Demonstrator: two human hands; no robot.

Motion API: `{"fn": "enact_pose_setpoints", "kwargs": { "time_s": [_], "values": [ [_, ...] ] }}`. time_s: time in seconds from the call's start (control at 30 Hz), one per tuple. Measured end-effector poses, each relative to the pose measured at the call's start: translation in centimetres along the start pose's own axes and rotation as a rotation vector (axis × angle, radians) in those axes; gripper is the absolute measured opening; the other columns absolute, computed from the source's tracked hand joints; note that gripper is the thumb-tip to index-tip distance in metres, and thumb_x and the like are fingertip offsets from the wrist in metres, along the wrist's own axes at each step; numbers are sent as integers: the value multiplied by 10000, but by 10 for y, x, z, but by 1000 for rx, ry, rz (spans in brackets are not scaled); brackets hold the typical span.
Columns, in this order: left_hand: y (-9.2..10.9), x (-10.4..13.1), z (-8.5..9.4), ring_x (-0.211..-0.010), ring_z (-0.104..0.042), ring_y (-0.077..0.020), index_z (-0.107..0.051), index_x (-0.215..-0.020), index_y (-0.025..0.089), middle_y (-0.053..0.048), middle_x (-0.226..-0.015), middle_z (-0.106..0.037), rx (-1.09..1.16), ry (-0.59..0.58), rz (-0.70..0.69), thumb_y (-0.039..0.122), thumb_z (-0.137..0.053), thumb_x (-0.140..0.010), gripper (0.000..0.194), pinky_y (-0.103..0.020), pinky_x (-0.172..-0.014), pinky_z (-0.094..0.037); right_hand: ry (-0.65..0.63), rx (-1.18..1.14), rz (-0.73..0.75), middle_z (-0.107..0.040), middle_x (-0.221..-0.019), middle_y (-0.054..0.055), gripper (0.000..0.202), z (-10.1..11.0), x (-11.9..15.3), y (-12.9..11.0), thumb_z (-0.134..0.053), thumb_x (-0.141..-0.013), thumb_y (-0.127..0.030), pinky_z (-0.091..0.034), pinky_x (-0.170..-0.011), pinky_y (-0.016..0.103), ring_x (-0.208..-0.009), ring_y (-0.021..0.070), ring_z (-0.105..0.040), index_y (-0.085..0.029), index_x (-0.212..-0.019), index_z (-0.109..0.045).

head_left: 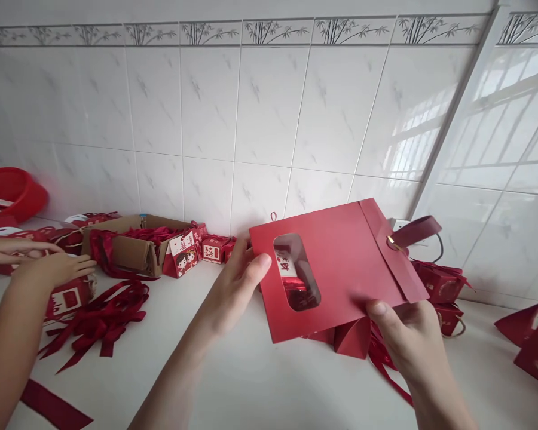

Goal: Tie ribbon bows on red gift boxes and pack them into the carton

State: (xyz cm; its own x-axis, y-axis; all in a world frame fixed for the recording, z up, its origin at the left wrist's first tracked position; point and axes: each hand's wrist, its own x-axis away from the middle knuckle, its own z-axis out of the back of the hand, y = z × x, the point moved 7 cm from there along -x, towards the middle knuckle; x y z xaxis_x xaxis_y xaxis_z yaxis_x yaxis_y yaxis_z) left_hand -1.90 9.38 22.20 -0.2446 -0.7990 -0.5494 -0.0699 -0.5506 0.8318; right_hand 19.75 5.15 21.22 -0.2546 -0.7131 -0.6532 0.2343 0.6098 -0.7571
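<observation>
Between my two hands a flat-sided red gift box (pixel 336 269) is held tilted above the table, its clear window showing wrapped contents inside. My left hand (pixel 237 280) grips the box's left edge, thumb on the face near the window. At the lower right edge my right hand (pixel 401 328) has its thumb on the front and its fingers behind, out of sight. A dark red strap handle (pixel 415 232) sticks out from the folded flap on the right. Below the box, a smaller red box (pixel 353 339) and red ribbon (pixel 392 373) show in part.
At left, another person's hands (pixel 56 269) touch red boxes. A cardboard box (pixel 155 257) of ribbons, a ribbon pile (pixel 110 316) and a couple-print box (pixel 182 254) stand on the white table (pixel 260 388). A red basin (pixel 15 191) is far left; more red boxes (pixel 439 280) lie right.
</observation>
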Motion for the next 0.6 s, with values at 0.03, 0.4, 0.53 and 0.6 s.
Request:
{"fn": "enact_pose_setpoints", "kwargs": {
  "time_s": [0.03,0.4,0.53,0.6],
  "values": [
    [-2,0,1,-1147,-546,-262,-541,-1168,266,-32,-1205,-619,8,20,8,554,-424,-880,424,-369,-924,-466,2,4,7,-647,-578,27,290,0,1,-2,-763,-611,-477,-479,-436,302,-527,213,-596,-228,-609,-614],
    [-18,-3,-17,-1090,-583,-309,-590,-1115,217,-88,-1164,-639,31,-441,226,523,-636,-745,482,-456,-924,-456,305,-193,-51,-673,-755,28,227,29,-3,2,-718,-711,-439,-511,-548,292,-645,179,-615,-225,-705,-641],
    [-20,-2,-24,-1023,-613,-295,-670,-918,217,-72,-997,-695,-1,-478,226,560,-528,-804,389,-422,-895,-465,318,-196,-104,-557,-564,-18,317,33,-6,6,-674,-731,-497,-425,-434,263,-458,126,-506,-228,-609,-558],
    [-24,-4,-28,-896,-648,-262,-682,-775,225,-60,-838,-703,28,-455,218,561,-395,-867,451,-392,-869,-475,274,-174,-128,-522,-517,-20,350,29,-7,8,-585,-779,-555,-420,-425,275,-435,136,-499,-237,-635,-559]
  ]
}}
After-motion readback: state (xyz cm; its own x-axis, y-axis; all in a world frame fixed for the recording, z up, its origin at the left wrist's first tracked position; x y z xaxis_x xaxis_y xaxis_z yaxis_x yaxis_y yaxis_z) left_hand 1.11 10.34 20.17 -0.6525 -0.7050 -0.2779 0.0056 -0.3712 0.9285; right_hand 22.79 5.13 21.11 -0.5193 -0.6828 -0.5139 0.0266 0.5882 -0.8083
